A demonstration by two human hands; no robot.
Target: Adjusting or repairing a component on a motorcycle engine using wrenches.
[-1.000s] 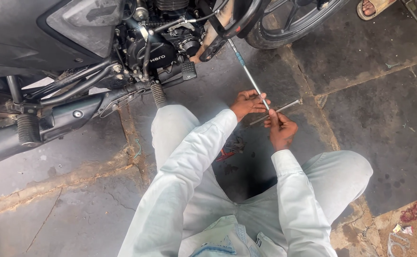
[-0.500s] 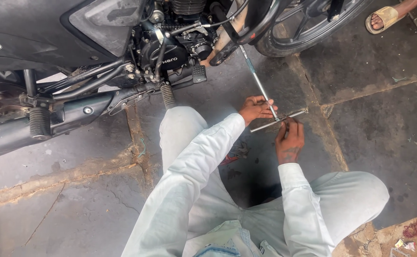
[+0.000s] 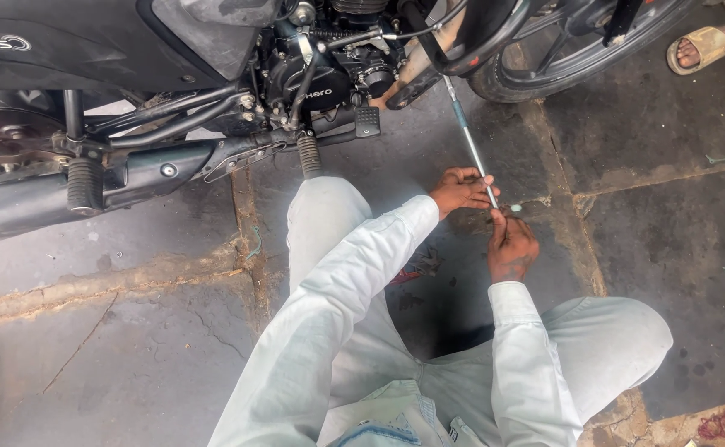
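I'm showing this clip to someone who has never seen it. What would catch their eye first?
Both hands meet mid-frame on a long metal rod: the left hand grips its near end and the right hand closes in just below. The rod slants up towards the underside of a black motorcycle that fills the top. A sandalled foot of another person shows at the top right corner.

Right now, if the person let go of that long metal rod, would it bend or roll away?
The long metal rod looks thin, straight and shiny, so it is probably stiff, not floppy. Being round, it might roll on the stone floor. The left hand and right hand both grip its lower end, so it may be slippery or awkward.
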